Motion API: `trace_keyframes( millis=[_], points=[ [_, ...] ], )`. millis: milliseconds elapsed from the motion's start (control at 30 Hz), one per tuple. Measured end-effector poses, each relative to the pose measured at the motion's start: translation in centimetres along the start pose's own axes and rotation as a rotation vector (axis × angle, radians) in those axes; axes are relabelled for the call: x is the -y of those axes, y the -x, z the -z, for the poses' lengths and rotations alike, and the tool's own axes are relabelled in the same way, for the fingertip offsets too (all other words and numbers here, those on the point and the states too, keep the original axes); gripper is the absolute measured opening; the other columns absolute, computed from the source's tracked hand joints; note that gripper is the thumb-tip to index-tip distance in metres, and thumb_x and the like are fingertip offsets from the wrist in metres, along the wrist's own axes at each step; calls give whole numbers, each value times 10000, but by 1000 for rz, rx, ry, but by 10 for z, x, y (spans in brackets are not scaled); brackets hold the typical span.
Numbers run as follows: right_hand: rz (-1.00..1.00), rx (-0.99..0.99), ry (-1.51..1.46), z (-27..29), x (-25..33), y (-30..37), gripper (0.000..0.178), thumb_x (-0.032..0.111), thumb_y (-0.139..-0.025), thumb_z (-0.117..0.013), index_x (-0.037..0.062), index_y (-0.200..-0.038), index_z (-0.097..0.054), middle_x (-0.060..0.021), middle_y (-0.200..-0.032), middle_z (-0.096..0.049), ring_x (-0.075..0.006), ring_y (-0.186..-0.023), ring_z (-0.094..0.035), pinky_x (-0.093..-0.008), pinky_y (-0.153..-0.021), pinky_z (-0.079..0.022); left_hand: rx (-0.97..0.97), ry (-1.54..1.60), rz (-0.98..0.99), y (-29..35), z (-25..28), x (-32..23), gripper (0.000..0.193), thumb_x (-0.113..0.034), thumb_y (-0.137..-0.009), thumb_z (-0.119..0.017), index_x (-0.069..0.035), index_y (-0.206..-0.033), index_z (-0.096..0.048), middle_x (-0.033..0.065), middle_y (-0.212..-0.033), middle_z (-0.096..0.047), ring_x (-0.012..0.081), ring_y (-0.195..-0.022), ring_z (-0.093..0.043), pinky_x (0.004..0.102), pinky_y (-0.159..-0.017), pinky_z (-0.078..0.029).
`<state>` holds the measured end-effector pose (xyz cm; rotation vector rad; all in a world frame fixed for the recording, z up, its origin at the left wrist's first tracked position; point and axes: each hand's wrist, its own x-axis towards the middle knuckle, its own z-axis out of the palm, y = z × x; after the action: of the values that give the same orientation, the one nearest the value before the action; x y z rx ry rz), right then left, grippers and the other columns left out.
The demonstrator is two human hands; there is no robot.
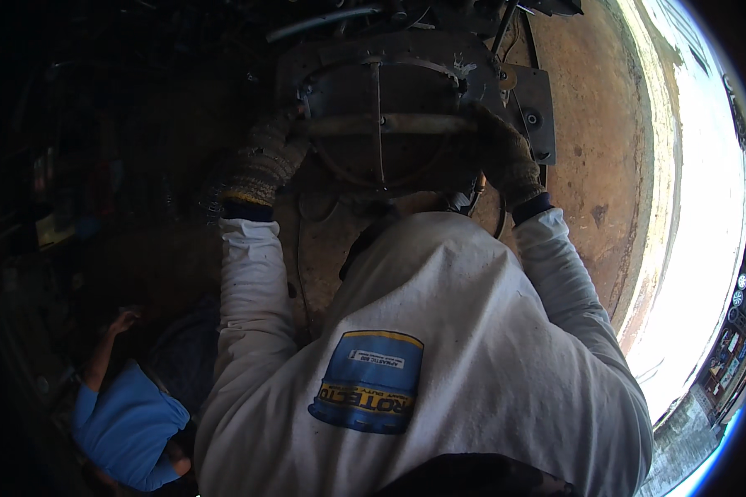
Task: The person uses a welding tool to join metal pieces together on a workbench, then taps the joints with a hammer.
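Ground: reddish-brown bare floor [588, 157], exposed mainly towards 2 to 3 o'clock. Worker: white long-sleeved shirt [472, 315], filling 6 o'clock. A second person in a blue shirt [133, 427] is at 8 o'clock, well apart. At 12 o'clock, a dark flat metal tabletop [427, 41] carries the item inspected: a round metal frame [380, 123], crossed by a broad, dull metal bar [431, 124] from 9 to 3 and a thin metal rod [376, 87] from 12 to 6. Left hand [265, 161] and right hand [508, 157], in grey knitted gloves, appear to grasp the bar's opposite ends; shadow hides the fingertips.

Risks, as judged: uneven force could twist or slide the frame; poor light could cause a pinched finger. A dark cable [503, 217] near the right hand could snag.

Edges: a grey plate with a round dark hub [540, 99] restricts travel towards 2; a pale grey tube [323, 22] lies beyond at 12. The freest room appears rightward, past the plate.
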<state>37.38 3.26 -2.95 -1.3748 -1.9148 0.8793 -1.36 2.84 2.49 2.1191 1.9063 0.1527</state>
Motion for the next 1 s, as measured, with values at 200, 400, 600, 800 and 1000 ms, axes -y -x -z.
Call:
trace_keyframes(
  millis=[200, 400, 600, 800, 1000],
  points=[
    [22, 7, -53, -4, -13, 2, 450, 166, -863, -581, 49, -1289, -494, -150, -1185, -597, -274, -1109, -572, -340, -955, -452, 32, 2, 81, 2, 6, -8, 432, -271, -831, -622, -163, -1243, -550, 138, -1258, -538, 321, -1171, -505, 396, -1002, -413],
    [-86, 67, -110, -2, -10, 3, 429, 27, -901, -534, 14, -1325, -465, -116, -1314, -531, -174, -1208, -501, -291, -1027, -390, 40, -1, 65, 1, 5, -5, 428, -261, -821, -621, -170, -1234, -554, 139, -1267, -529, 323, -1186, -489, 401, -1006, -407],
    [-110, 93, 12, 6, 6, 1, 437, 81, -897, -553, 38, -1324, -473, -116, -1291, -551, -188, -1200, -516, -297, -1016, -400, 28, 8, 57, 0, 6, -6, 404, -248, -819, -621, -162, -1211, -568, 136, -1234, -553, 324, -1155, -517, 396, -984, -426],
    [-118, 129, 164, 17, 27, -4, 453, 152, -886, -575, 56, -1319, -482, -124, -1257, -575, -217, -1173, -545, -302, -989, -419, -33, 83, 51, 4, -4, 5, 373, -322, -825, -619, -162, -1161, -588, 135, -1193, -583, 315, -1124, -545, 412, -969, -440],
    [-63, 93, 125, 8, -2, -1, 452, 130, -891, -570, 38, -1322, -472, -119, -1267, -566, -203, -1174, -539, -295, -997, -414, -49, 263, 139, 7, -3, -5, 425, -240, -837, -668, -95, -1216, -542, 118, -1197, -588, 250, -1110, -569, 344, -950, -451]
  ],
)
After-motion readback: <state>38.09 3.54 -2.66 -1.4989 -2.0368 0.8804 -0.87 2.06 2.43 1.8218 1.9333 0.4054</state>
